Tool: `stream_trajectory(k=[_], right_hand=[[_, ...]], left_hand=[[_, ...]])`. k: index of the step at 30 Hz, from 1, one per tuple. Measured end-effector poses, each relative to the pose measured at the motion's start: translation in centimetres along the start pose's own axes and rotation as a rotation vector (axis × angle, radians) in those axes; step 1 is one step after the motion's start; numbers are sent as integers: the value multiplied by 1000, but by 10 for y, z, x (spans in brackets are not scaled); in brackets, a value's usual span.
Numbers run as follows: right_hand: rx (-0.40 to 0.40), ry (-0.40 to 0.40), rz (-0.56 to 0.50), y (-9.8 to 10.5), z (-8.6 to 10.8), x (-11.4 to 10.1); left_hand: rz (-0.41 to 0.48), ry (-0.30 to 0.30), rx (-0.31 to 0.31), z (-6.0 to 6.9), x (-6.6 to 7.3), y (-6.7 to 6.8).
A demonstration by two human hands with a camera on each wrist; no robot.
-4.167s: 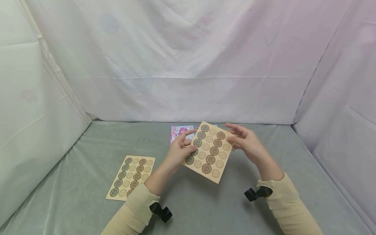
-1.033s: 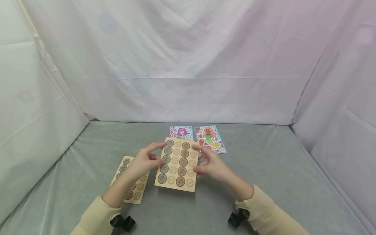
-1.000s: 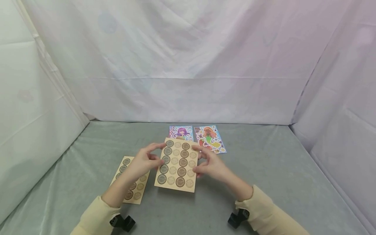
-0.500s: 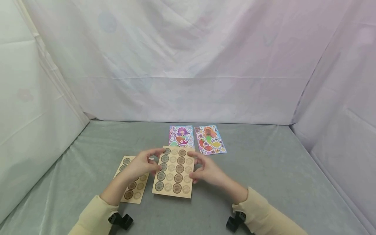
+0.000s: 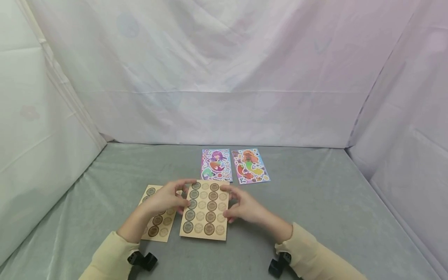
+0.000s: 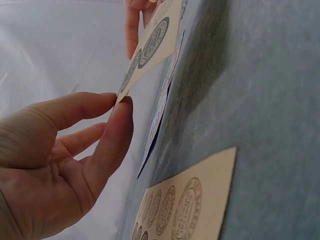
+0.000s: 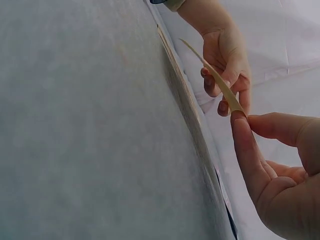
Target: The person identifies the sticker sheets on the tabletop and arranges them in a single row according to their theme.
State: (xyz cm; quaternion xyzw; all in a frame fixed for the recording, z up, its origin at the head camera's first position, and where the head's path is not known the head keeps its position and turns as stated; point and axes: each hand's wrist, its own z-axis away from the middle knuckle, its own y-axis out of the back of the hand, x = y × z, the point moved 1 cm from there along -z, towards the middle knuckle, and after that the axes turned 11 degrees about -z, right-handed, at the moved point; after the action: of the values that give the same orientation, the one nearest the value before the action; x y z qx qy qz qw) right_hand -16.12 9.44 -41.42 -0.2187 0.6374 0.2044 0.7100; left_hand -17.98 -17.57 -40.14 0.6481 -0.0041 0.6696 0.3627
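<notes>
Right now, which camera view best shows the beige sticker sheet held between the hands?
The head view: the held sheet shows its printed face, nearly whole. The left wrist view catches a slanted, cropped part; the right wrist view shows it nearly edge-on.

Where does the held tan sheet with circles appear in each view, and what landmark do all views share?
Head: held sheet, below centre, between left hand and right hand.
Left wrist: held sheet, top centre, cut off above.
Right wrist: held sheet, upper right, nearly edge-on.
Shared landmark: left hand, visible in all three.
</notes>
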Motion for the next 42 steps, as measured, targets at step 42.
stream_trajectory(k=[42], right_hand=[[37,-137,70,-10,-17,12]], left_hand=[[-216,192,100,-1,-1,-12]])
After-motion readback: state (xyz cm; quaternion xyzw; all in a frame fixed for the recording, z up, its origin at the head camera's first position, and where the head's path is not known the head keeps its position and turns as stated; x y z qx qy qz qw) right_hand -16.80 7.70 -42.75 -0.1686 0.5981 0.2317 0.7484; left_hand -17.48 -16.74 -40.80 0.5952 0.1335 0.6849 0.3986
